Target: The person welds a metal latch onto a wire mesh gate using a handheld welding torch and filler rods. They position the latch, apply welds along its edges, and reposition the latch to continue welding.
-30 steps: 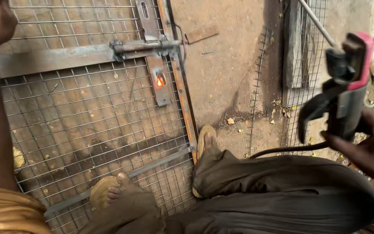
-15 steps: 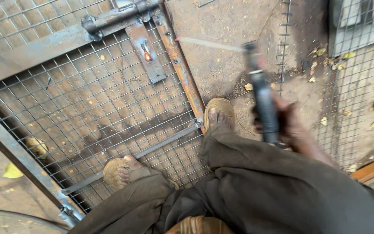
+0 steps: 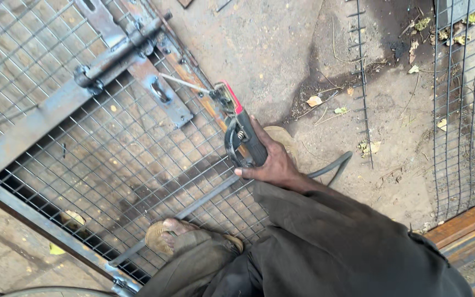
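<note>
My right hand (image 3: 273,165) grips a welding electrode holder (image 3: 243,129), black with a red jaw. Its thin rod (image 3: 185,83) points left, the tip close to a flat steel latch plate (image 3: 160,91) on a wire-mesh gate (image 3: 39,124) lying on the ground. A slide bolt (image 3: 116,55) sits just above the plate. A black cable (image 3: 333,168) runs from the holder behind my wrist. My sandalled left foot (image 3: 163,236) stands on the mesh, the other foot (image 3: 282,137) beside the frame. My left hand is out of view; only a dark sliver shows at the left edge.
Another mesh panel (image 3: 468,110) lies at the right, with a narrow mesh strip (image 3: 361,82) on the dirt between. An orange-brown steel bar (image 3: 463,225) lies at the lower right. Dry leaves (image 3: 314,101) are scattered on the dirt ground.
My right hand has come down from the upper right with the holder, bringing the rod beside the latch plate. The orange glow on the plate is gone. My left arm has left the view.
</note>
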